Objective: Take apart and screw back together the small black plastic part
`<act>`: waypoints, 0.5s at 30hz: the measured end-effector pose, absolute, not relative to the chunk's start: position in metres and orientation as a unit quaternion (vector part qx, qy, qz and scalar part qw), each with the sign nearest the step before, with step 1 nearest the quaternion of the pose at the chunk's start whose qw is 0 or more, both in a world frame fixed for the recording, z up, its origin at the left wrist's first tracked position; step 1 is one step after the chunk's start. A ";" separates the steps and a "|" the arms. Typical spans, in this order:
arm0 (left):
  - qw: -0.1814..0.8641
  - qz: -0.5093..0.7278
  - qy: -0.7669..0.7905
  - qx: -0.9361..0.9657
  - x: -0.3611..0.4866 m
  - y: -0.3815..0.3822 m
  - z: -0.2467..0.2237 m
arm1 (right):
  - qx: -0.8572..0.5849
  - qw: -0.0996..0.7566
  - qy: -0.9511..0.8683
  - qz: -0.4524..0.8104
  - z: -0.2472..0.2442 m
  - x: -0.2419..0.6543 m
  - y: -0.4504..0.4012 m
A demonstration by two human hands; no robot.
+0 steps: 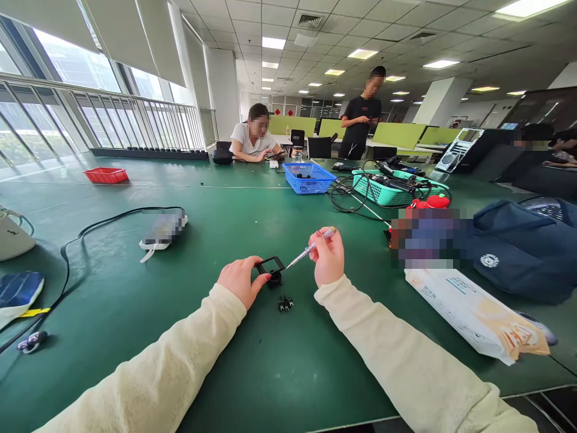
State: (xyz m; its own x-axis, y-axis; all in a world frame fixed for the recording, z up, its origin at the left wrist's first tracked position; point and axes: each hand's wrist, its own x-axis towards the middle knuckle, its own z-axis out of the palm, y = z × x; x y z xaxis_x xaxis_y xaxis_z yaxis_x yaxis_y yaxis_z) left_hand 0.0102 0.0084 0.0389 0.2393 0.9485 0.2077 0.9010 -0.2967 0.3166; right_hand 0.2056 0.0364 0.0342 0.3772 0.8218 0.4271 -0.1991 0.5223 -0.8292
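My left hand (pixel 242 281) pinches the left side of a small black rectangular frame (pixel 271 262) just above the green table. In my right hand (pixel 328 257) is a slim screwdriver (pixel 311 246), its tip pointing down and left at the frame's right edge. Whether the tip touches the frame, I cannot tell. Below the frame is a round black part (pixel 274 279), partly covered by it. A small cluster of black pieces with light ends (pixel 285 303) lies nearer to me, between my forearms.
A blue basket (pixel 310 180) and a teal basket (pixel 392 193) with cables stand farther back. Right of me are a tissue pack (pixel 478 313) and a navy bag (pixel 527 246). A red tray (pixel 107 175) sits far left. One person sits across the table; another stands behind.
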 end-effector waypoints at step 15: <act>-0.031 0.070 0.654 0.753 0.001 0.007 0.036 | -0.442 0.730 -0.423 0.305 0.026 0.212 0.047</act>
